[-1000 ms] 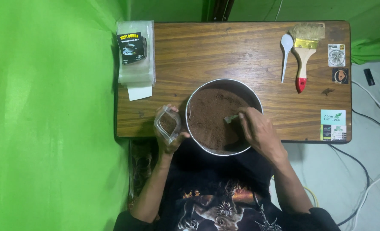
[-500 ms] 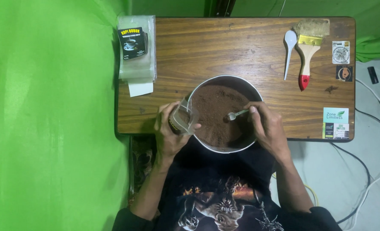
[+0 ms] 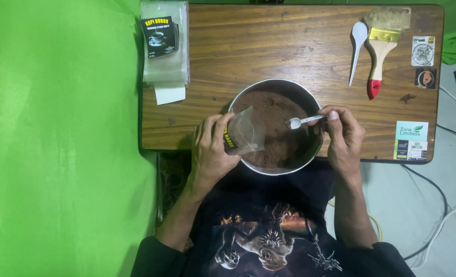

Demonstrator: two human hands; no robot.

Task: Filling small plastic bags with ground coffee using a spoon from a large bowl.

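- Overhead, head view: our left hand (image 3: 210, 151) is curled around a small clear pouch (image 3: 244, 132), pinching it open-mouthed over the near-left rim of the metal bowl (image 3: 310, 97).
- Our right hand (image 3: 344, 136) pinches the handle of a small white spoon (image 3: 304, 121), held level above the brown powder (image 3: 274, 110).
- Far left of the wooden table (image 3: 269, 46): a stack of clear pouches (image 3: 165, 61) with a black-and-yellow label on top.
- Right edge: square stickers (image 3: 423, 50), one white, one dark; a green-white label (image 3: 411, 140) nearer us.
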